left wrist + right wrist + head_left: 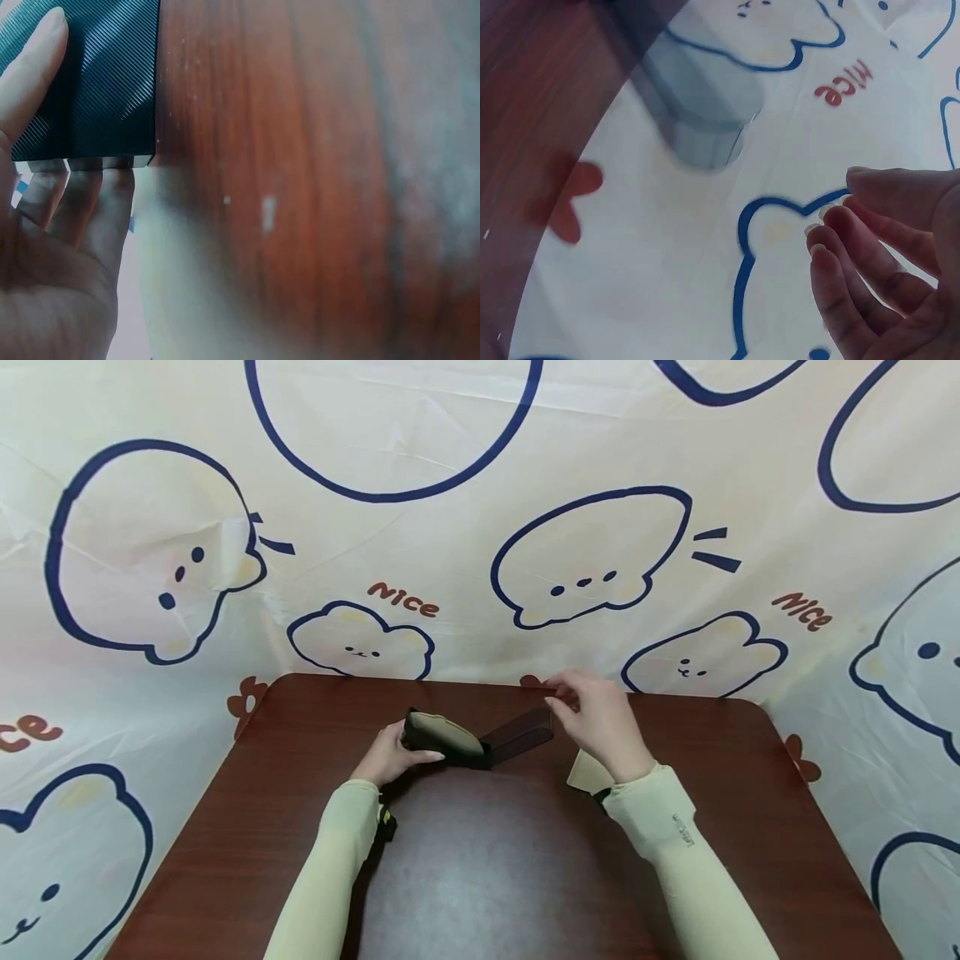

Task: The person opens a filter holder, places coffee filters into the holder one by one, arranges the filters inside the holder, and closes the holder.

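Observation:
My left hand (390, 753) grips a black wallet-like case (442, 745) above the far part of the table, its beige inner side partly showing. In the left wrist view, the thumb lies across the ribbed black face (105, 82), and the other fingers are behind it. A dark see-through sleeve (519, 737) reaches out from the case to the right; its clear rounded end (705, 112) shows blurred in the right wrist view. My right hand (600, 718) is just past that end, fingers loosely bent and apart from the sleeve, with nothing visible between them.
A pale flat piece (588, 773) is partly hidden by the right wrist; what it is, I cannot tell. The brown wooden table (465, 860) ends at a backdrop sheet (465, 552) printed with cartoon animals, which also hangs along both sides.

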{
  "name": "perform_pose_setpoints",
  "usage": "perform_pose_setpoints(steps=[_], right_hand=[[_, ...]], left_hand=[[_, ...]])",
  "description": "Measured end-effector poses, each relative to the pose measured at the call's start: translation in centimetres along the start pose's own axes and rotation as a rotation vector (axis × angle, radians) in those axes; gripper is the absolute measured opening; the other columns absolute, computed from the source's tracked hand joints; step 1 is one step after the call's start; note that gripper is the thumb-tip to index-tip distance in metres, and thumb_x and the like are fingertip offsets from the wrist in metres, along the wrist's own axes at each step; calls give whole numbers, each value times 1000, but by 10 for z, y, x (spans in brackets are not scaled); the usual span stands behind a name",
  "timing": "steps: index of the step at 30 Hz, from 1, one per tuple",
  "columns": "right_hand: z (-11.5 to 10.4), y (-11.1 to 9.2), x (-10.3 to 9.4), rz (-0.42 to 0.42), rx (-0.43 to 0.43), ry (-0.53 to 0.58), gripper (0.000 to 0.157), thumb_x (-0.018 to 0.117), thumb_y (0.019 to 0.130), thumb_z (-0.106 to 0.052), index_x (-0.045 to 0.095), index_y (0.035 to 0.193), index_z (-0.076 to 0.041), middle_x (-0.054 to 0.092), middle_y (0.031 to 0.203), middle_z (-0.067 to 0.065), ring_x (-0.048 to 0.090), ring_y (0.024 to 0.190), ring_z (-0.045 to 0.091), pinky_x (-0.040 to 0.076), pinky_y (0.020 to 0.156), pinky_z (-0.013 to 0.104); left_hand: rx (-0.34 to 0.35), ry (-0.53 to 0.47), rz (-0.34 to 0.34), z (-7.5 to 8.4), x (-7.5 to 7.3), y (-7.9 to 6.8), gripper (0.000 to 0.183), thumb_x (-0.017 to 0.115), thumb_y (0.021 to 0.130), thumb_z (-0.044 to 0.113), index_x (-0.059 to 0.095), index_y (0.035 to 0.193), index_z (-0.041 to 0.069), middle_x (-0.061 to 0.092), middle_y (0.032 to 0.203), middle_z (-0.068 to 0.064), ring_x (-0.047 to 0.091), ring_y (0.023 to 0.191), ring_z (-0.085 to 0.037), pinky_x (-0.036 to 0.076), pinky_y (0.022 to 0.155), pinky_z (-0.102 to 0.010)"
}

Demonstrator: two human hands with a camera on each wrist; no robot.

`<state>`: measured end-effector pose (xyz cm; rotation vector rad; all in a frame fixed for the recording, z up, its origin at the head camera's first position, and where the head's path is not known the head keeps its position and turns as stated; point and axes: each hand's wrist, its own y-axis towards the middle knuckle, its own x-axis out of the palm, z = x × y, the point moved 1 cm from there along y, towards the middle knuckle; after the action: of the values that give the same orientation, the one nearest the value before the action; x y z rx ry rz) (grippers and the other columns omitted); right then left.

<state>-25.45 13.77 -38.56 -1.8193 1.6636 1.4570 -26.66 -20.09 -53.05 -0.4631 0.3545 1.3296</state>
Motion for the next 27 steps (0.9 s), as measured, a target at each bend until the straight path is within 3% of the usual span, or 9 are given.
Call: perform_pose_setpoints(steps=[4,9,18,27], right_hand=[[17,-9,-8,9,4,-14,19,78,93,-12,75,111,-8,74,97,8,70,83,23,60,75,40],[35,-19,-11,-38,16,-41,24,80,91,-14,74,114,-8,73,99,8,69,84,23,58,74,41],[71,-44,-3,-288,26,-113,45,87,85,-23,73,126,-10,74,115,7,70,106,29,57,91,51],[104,-68,13,-474,102,-277,59,87,84,-29,67,136,-10,66,132,16,66,114,36,56,86,56]], left_hand=[[-2,3,-2,1,-1,-1,58,88,84,36,65,134,18,68,136,-5,58,132,-28,47,111,-52],[-1,14,5,1,-1,-1,58,88,84,36,65,134,17,69,133,-5,60,127,-26,49,109,-50],[-9,6,-2,1,1,0,60,88,84,39,64,135,18,70,132,-4,61,123,-24,49,108,-50],[1,23,-7,-1,1,1,62,87,84,42,63,136,19,70,133,-4,62,124,-24,50,108,-50]])
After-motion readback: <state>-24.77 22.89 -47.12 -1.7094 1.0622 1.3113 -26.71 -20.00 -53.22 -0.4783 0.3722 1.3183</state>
